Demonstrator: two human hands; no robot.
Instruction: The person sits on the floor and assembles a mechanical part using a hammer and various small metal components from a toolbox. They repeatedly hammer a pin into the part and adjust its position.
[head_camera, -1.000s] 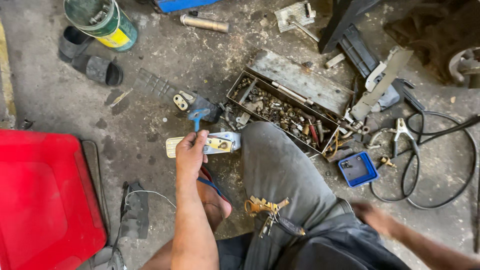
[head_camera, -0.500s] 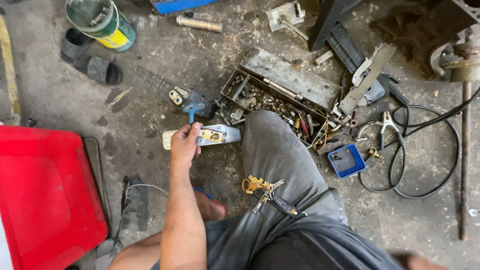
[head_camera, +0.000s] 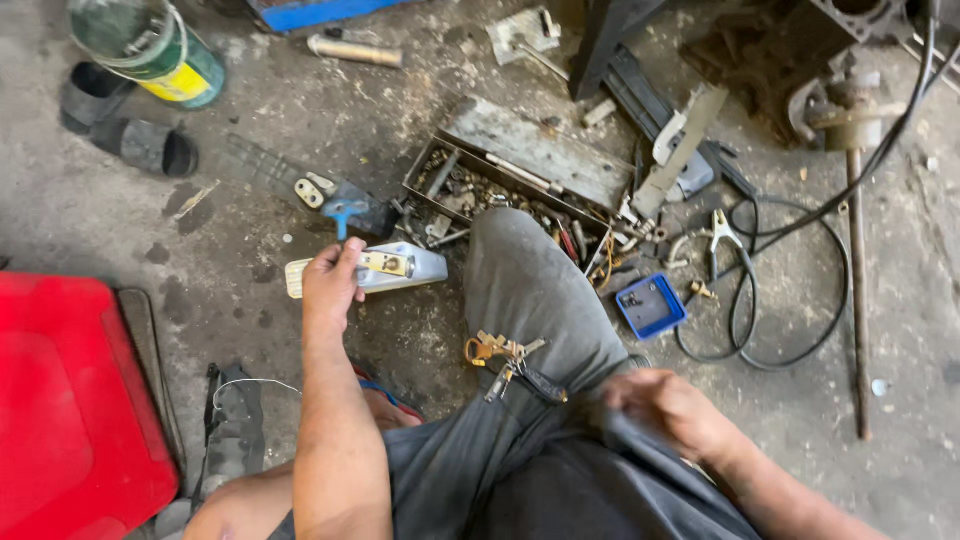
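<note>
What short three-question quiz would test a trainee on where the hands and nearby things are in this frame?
1. True or false: the left hand rests on a pale flat tool lying on the floor.
2. Which thing lies right of the raised knee? A. red bin B. blue tray C. green can
3. Fill in: a bunch of ___ hangs at the trousers.

Key: 1 true; 2 B; 3 keys. The right hand lies on the trouser cloth at the hip, holding no tool.
</note>
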